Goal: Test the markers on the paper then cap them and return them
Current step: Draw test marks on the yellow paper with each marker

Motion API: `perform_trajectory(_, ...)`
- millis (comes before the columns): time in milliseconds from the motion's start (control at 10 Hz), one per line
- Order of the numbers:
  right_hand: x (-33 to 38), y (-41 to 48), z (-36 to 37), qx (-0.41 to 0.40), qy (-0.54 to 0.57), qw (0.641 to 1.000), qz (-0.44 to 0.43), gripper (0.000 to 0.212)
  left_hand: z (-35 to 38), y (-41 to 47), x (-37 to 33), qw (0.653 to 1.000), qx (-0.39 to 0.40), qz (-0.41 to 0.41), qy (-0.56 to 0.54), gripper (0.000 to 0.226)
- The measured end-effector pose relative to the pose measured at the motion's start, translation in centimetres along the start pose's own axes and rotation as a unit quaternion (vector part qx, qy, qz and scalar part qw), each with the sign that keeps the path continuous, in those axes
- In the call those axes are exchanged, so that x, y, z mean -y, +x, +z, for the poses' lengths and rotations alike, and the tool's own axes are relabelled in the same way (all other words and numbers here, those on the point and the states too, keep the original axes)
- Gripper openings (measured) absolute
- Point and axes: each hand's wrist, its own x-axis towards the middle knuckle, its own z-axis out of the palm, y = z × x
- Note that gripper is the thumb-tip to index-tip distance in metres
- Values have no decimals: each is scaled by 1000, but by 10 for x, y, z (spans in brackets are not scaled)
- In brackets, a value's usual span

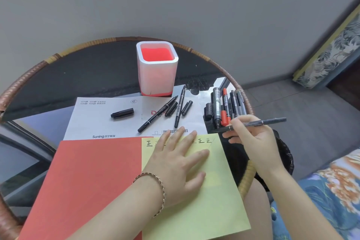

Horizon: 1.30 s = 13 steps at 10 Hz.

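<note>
The task looks about midway. A row of inked characters (201,140) runs along the top of the pale yellow paper sheet (214,200), so several markers have apparently been tested. Capping and returning lag behind. Two thin black uncapped markers (157,112) lie on the white printed sheet (97,119), with three loose black caps (122,113) beside them. The white square pen cup with a red inside (157,78) appears to hold nothing. More black and red markers (216,103) lie in a black tray (208,111) at the right edge of the round dark desk (78,76).

The left hand (175,161) lies spread flat on the yellow sheet, pinning it. The right hand (255,138) hovers just off the sheet's right corner, its grip pinching a slim black marker (272,121) held nearly level. Whether its tip is bare cannot be told.
</note>
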Motion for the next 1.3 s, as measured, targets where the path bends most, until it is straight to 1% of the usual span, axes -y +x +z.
perform_trajectory(100,-2,-2,4,-86,48,995,-13,31,-1,1,-2,1000,-7,4,-5,41)
perform_trajectory(200,-1,-1,5,-122,64,990,-29,34,-5,5,-6,1000,-3,10,-22,38)
perform_trajectory(300,-4,-1,7,-88,84,993,-3,32,-7,15,-13,999,-23,23,-6,31)
perform_trajectory(400,-5,-1,8,-82,71,994,11,22,-2,20,-15,999,-33,29,-3,32)
perform_trajectory(500,-11,3,9,-96,24,995,6,21,4,19,-13,999,-35,30,-6,39)
perform_trajectory(600,-18,7,15,-99,-31,994,-15,35,4,19,-13,999,-27,26,-6,45)
perform_trajectory(700,-26,7,18,-103,-99,989,-40,41,3,18,-13,999,-21,24,-7,45)
perform_trajectory(800,-28,9,21,-109,-112,986,-53,33,2,18,-13,999,-19,27,-4,45)
perform_trajectory(900,-25,9,22,-125,-106,985,-52,33,1,19,-13,999,-20,26,-9,45)
perform_trajectory(1000,-28,10,23,-130,-125,983,-44,31,2,19,-13,999,-15,25,-14,46)
perform_trajectory(1300,-27,10,23,-126,-143,980,-58,30,0,19,-14,1000,-2,19,-11,46)
